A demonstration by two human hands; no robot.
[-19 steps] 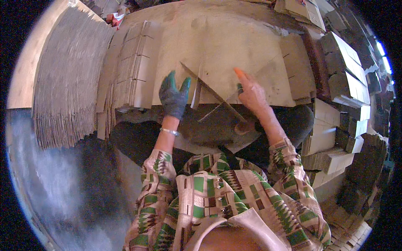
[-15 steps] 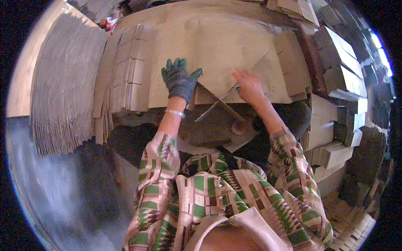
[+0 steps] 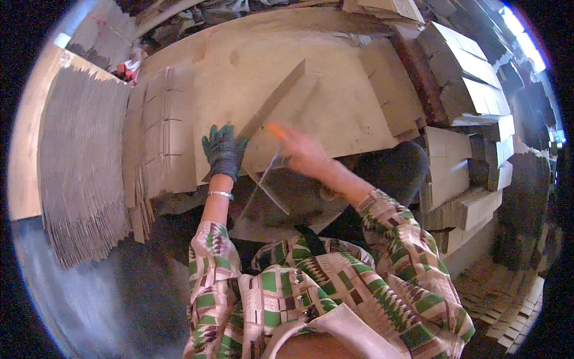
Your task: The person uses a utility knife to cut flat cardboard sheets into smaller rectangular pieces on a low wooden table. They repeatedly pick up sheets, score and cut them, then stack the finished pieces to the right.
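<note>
My left hand (image 3: 223, 154), in a dark glove with green fingertips, rests flat near the board's front edge with its fingers spread. A long grey-brown cardboard strip (image 3: 278, 96) slants across the wooden board (image 3: 341, 102), its near end beside the glove's thumb. To the right, my bare right hand (image 3: 306, 152) is smeared by motion. Its index finger points left and the other fingers look curled round a thin pale strip (image 3: 266, 173), which hangs down over the front edge. Another narrow strip (image 3: 275, 200) crosses below it.
Tall stacks of flat cardboard (image 3: 84, 155) stand at the left, with slotted cardboard sheets (image 3: 164, 128) beside them. Folded cardboard (image 3: 391, 90) lies at the board's right side. Further right are piles of cardboard pieces (image 3: 472, 90). A red and white item (image 3: 128, 70) sits at the far left.
My right hand has moved left toward the gloved hand. The grey-brown strip now lies further left on the board, slanting away from the glove. The whole view has shifted slightly.
</note>
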